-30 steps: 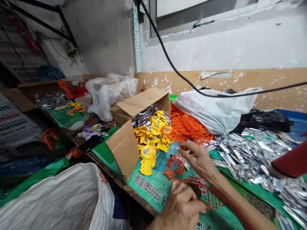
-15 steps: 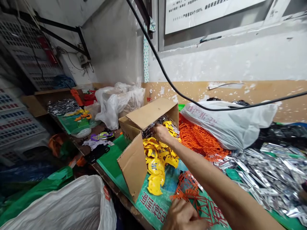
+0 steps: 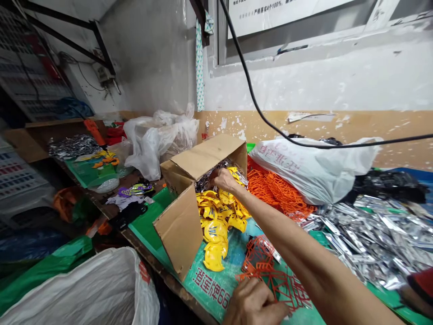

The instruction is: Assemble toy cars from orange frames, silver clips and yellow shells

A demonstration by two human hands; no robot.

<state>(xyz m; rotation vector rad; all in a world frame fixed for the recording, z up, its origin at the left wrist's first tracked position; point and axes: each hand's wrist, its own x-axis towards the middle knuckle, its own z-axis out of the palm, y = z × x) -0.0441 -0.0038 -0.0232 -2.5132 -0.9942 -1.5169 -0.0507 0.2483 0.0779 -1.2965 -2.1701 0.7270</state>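
Observation:
My right hand (image 3: 223,180) reaches into an open cardboard box (image 3: 182,230) lying on its side. Its fingers are bent together at a heap of dark, shiny pieces, and their tips are hidden. Below it, yellow curved plastic pieces (image 3: 215,231) with dark markings spill from the box onto the green surface. My left hand (image 3: 253,303) is at the bottom edge, closed with its fingers curled under. Whatever it may hold is hidden. It overlaps the edge of a red-orange plastic lattice piece (image 3: 284,284); another lattice piece (image 3: 259,253) lies just behind.
Orange netted pieces (image 3: 280,192) are heaped right of the box, beside a white plastic bag (image 3: 314,169). Silver strips (image 3: 368,239) spread across the right. Another person's dark red sleeve (image 3: 422,285) shows there. A white sack (image 3: 135,280) stands lower left; a black cable (image 3: 257,108) hangs across.
The view has shifted slightly, so the scene sits a little further left. My right hand remains inside the box and my left hand by the lattice. A dark red sleeve has come in at right.

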